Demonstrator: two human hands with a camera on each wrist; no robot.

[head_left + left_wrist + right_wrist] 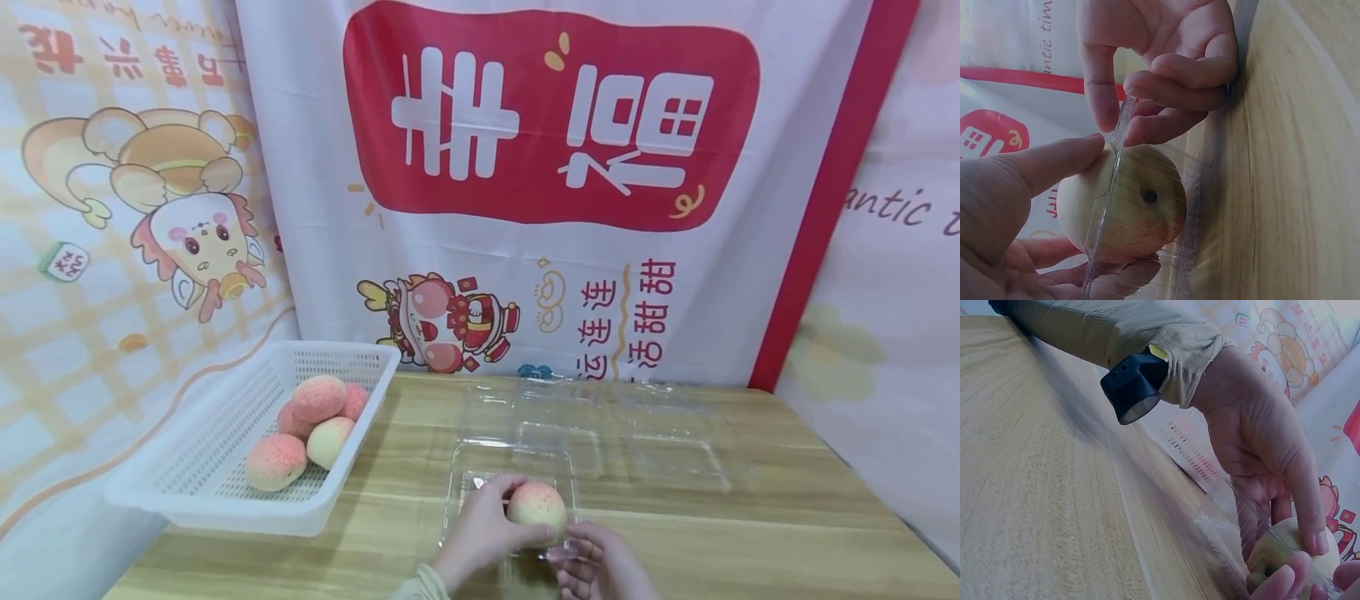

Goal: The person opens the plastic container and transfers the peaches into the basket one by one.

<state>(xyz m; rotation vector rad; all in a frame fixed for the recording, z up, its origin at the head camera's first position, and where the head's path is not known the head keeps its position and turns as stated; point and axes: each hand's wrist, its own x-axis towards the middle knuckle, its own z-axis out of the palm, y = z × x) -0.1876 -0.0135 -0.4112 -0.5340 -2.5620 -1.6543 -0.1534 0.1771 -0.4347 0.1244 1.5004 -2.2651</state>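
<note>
A cream and pink toy peach (pixel 537 505) sits partly inside a clear plastic box (pixel 448 492) near the table's front. My left hand (pixel 483 527) holds the peach, thumb on one side and fingers on the other. In the left wrist view, the dark spot at one end of the peach (pixel 1129 225) shows through the box wall. At the near right corner, my right hand (pixel 600 560) pinches the box's rim between thumb and fingers. Both hands (pixel 1266 434) come close together there in the right wrist view.
On the left stands a white perforated basket (pixel 232 523) with several more pink and cream peaches (pixel 320 398). More clear plastic boxes (pixel 678 450) lie at the back of the wooden table (pixel 712 533). Printed cloths (pixel 300 200) hang behind and beside the table.
</note>
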